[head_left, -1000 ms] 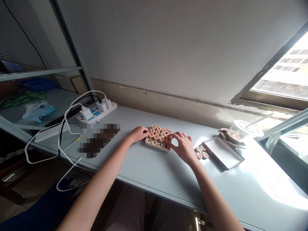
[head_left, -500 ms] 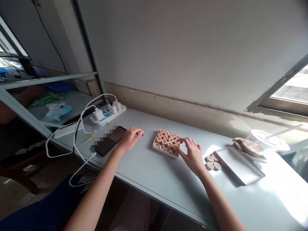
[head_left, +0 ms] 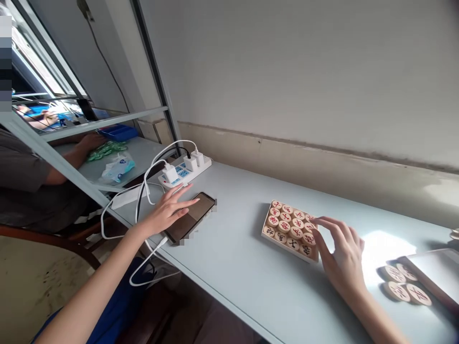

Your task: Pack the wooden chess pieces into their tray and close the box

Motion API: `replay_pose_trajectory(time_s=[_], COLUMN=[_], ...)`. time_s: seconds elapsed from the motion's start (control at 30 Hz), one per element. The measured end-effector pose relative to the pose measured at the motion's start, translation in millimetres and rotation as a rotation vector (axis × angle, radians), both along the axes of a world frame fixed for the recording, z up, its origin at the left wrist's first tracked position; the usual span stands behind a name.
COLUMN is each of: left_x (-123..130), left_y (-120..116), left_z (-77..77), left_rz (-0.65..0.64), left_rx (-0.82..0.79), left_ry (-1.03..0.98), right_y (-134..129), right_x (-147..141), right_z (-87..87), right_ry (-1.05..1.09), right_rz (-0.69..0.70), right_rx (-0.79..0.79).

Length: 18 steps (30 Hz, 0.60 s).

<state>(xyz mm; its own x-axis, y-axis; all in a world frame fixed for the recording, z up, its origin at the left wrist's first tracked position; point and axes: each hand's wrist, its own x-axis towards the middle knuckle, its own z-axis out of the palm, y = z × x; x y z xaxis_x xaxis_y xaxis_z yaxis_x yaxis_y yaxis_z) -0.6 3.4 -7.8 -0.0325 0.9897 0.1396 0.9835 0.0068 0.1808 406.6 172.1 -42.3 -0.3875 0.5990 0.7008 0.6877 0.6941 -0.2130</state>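
My left hand (head_left: 168, 211) hovers over or touches a dark smartphone (head_left: 186, 220); its fingers are spread and hold nothing. A white cable runs into the near end of the phone. At the right side of a shallow box (head_left: 285, 246) is my right hand (head_left: 342, 251), thumb and forefinger apart at the edge pieces. Whether those fingertips press on a piece I cannot tell. Rows of round wooden Chinese chess pieces (head_left: 284, 226) fill the box, most with red characters, the near row with black ones.
Several loose chess pieces (head_left: 397, 290) lie to the right, beside an upturned box lid (head_left: 435, 274). A white power strip (head_left: 184, 172) with chargers and looping cables stands at the back left. Beyond a metal frame, another person's arm (head_left: 68, 160) rests near green items.
My left hand has gone left from the bare table onto or over the phone, fingers now spread. My right hand stays at the box. The view has turned left and closer.
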Motion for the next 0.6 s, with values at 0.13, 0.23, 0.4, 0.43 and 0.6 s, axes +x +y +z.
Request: replay_pose_trajectory(time_s=[0.13,0.23,0.4,0.43,0.6], left_x=[1.0,1.8,0.9,0.6,-0.3], left_y=[2.0,4.2,8.5,9.1,10.5], left_z=[0.2,0.8,-2.1,-2.9,-4.6], left_rz=[-0.036,-0.048,-0.074,-0.077,-0.095], left_rx=[-0.037,-0.03,-0.011,0.001,0.025], left_ry=[0.026,0.041,0.065,0.067,0.069], right_y=[2.9,3.5,3.4,3.4,3.0], right_x=[-0.3,-0.5,-1.6,-1.8,-2.5], right_z=[-0.3,-0.5,0.3,0.5,0.9], right_ry=[0.008,0.004,-0.002,-0.002,0.003], right_rz=[0.013,0.021,0.03,0.032,0.029], right_rx=[-0.003,-0.011,-0.016,-0.018,-0.031])
